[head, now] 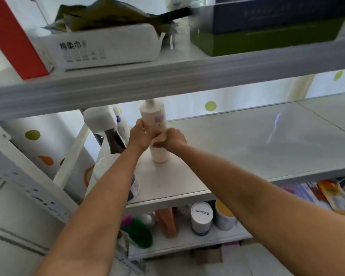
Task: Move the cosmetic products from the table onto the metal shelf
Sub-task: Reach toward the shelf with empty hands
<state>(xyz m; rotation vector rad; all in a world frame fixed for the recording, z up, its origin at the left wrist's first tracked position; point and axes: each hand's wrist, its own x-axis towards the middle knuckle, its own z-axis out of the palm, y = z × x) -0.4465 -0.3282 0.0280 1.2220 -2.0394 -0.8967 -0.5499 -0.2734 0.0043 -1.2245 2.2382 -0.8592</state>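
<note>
Both hands on white pump bottle (pixel 154 118): left hand (pixel 139 136) wraps its left side, right hand (pixel 174 139) grips its right side, fingers curled round it. Bottle upright, base on middle board of metal shelf (pixel 247 148), near left end. Upper board: white tissue box (pixel 108 48), green box (pixel 257 42). Lower board: white-lidded jar (pixel 201 218).

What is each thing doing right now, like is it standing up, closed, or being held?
white pump bottle: upright on the middle shelf, both hands around it
left hand: grips the bottle
right hand: grips the bottle
white jar: upright on the lower shelf, lid on
</note>
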